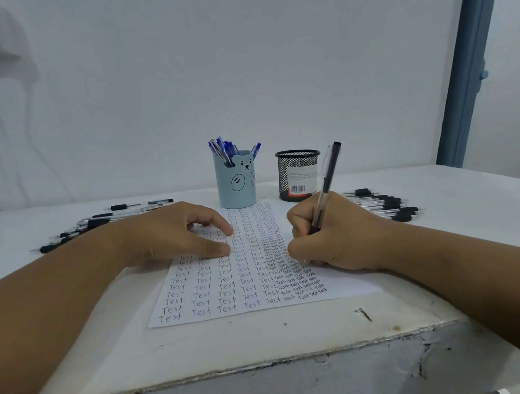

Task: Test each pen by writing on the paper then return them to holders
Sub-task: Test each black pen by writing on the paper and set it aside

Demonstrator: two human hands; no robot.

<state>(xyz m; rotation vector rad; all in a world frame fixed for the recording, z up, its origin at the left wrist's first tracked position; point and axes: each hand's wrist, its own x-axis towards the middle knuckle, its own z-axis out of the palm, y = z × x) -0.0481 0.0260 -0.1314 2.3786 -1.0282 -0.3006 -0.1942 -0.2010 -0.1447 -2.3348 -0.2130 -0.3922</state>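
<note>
Paper (pixel 225 293) lay in the middle of the white desk (pixel 201 352), its surface filled with columns of the handwritten word "Test", the columns crowding and overlapping toward the right side. The left hand (pixel 175 232) rested on the upper left part of the sheet, fingers loosely bent, thumb and fingertips pressing the paper flat and holding nothing. The right hand (pixel 331 238) pinched a black pen (pixel 327 180) between thumb and fingers, the pen standing nearly upright with its capped end pointing up and its tip down at the sheet near the right-hand columns; the tip itself was hidden behind the fingers. Beyond the paper stood a light blue cup (pixel 236 183) with a bear face, touching the sheet's far edge and holding several blue pens (pixel 224 150). Just to its right stood a black mesh holder (pixel 297 174) with a label and barcode; what it held could not be seen. A row of black pens (pixel 102 221) lay on the desk to the left of the paper, and another row of black pens (pixel 381 204) lay to the right, behind the right hand.
</note>
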